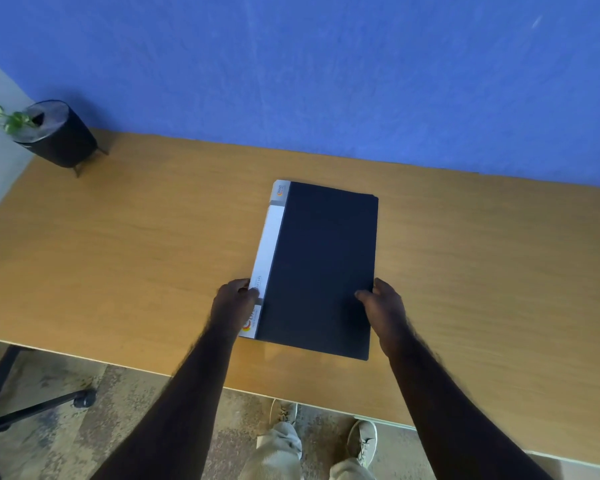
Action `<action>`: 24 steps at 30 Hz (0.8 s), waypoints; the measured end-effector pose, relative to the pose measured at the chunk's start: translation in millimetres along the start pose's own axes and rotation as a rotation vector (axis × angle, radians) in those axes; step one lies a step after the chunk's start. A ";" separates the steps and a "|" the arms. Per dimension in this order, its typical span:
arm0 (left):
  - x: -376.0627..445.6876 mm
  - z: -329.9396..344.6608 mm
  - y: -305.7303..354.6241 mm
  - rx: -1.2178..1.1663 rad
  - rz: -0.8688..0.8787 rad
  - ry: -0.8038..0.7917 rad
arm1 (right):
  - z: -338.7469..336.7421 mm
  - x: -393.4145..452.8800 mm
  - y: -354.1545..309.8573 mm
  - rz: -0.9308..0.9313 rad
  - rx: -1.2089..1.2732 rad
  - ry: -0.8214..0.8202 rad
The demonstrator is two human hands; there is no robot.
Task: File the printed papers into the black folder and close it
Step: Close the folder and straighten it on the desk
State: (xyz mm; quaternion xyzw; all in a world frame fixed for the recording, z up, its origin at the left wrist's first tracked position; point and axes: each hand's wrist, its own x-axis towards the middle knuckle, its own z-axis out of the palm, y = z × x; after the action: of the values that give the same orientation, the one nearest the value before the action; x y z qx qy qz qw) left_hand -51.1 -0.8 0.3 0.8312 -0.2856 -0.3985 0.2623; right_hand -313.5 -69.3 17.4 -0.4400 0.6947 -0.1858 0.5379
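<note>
We see the black folder (321, 268) lying closed and flat near the middle of the wooden tabletop (118, 258), its white spine strip (269, 244) to the left. Our left hand (234, 304) holds the near end of the spine edge, thumb on top — its grip closed on the folder — while our right hand (383, 306) holds the opposite long edge the same way. A black plant pot (61, 136) stands well apart at the far left corner.
</note>
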 end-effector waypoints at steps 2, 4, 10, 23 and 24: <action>8.0 -15.9 -6.2 -0.017 -0.013 0.018 | 16.2 -2.8 -6.2 -0.019 0.028 -0.041; 15.9 -32.5 -12.5 -0.029 -0.031 0.039 | 32.2 -5.1 -12.1 -0.039 0.068 -0.079; 42.7 -77.3 -34.1 -0.215 -0.162 0.136 | 77.5 -3.5 -31.1 -0.031 0.193 -0.203; 78.8 -139.3 -46.3 -0.339 -0.270 0.274 | 144.3 4.6 -58.0 -0.014 0.296 -0.376; 79.8 -140.6 -44.7 -0.308 -0.266 0.277 | 144.9 6.1 -58.9 -0.023 0.276 -0.381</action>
State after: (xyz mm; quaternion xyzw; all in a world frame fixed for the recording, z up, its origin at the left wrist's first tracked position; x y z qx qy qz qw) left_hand 116.5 5.2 6.3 0.8584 -0.0707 -0.3506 0.3677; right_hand -157.5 -75.1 5.9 -0.3971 0.5436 -0.1988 0.7122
